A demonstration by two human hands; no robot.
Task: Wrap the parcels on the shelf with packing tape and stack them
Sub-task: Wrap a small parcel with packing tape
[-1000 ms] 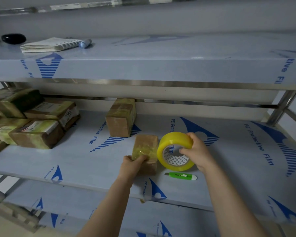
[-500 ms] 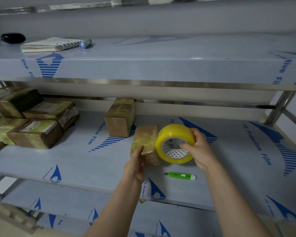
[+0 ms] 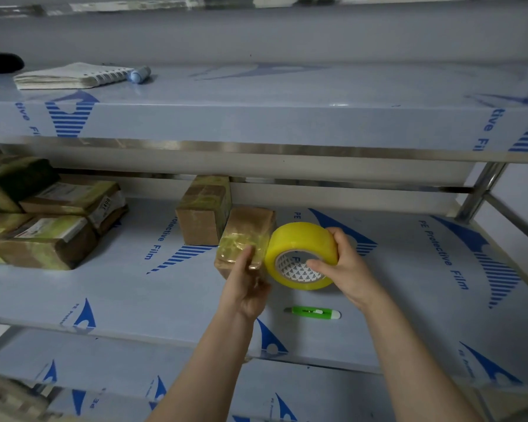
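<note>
I have the left hand clamped on the near end of the parcel, fingers laid over its top face and, I think, the thumb underneath, though the hand itself hides that side. That hold steadies the parcel over the middle shelf and leaves its right side free for taping. The right hand grasps the tape roll, with a finger hooked into the core and the thumb over the outer rim, so the roll can turn as tape pays out. I hold the roll touching the parcel's right edge, which I judge makes for a short, tight strip. Glossy yellowish film already covers the near half of the parcel, so the wrap looks to be mid-way. The green cutter lies on the shelf just in front of the roll, handy for severing the tape. Another parcel stands just behind, and the wrapped stack waits well apart at the left end
</note>
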